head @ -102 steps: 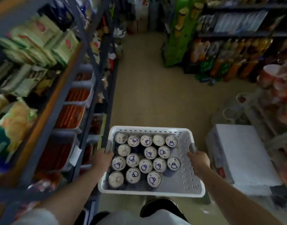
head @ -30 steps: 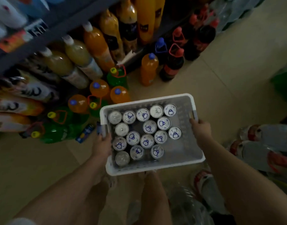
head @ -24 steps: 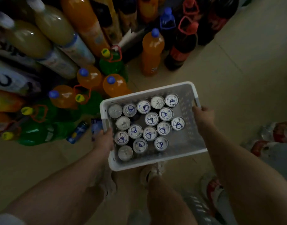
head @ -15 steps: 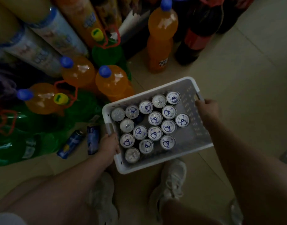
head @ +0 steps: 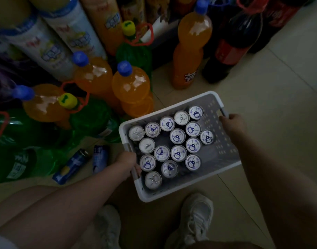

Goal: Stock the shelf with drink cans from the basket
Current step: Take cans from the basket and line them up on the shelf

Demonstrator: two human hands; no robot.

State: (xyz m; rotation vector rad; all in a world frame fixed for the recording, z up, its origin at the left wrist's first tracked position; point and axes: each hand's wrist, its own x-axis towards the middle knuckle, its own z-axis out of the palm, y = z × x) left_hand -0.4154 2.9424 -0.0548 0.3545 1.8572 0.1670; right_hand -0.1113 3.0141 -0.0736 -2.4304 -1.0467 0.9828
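A white plastic basket [head: 224, 155] hangs low over the tiled floor, tilted, with several upright drink cans [head: 177, 137] packed in its left part, silver tops with blue tabs. My left hand [head: 127, 162] grips the basket's left handle. My right hand [head: 233, 124] grips the right handle. Two blue cans [head: 100, 159] lie on the floor just left of the basket, beside the bottles. The shelf itself is out of view.
Large orange soda bottles [head: 130, 85], green bottles [head: 93, 117] and dark cola bottles [head: 231, 51] stand on the floor up and left of the basket. My white shoes [head: 195, 218] are below the basket. Bare beige tiles [head: 279, 87] stretch to the right.
I have crouched lower, so the bottles and floor loom closer. The basket has sunk toward the floor, still held by both handles.
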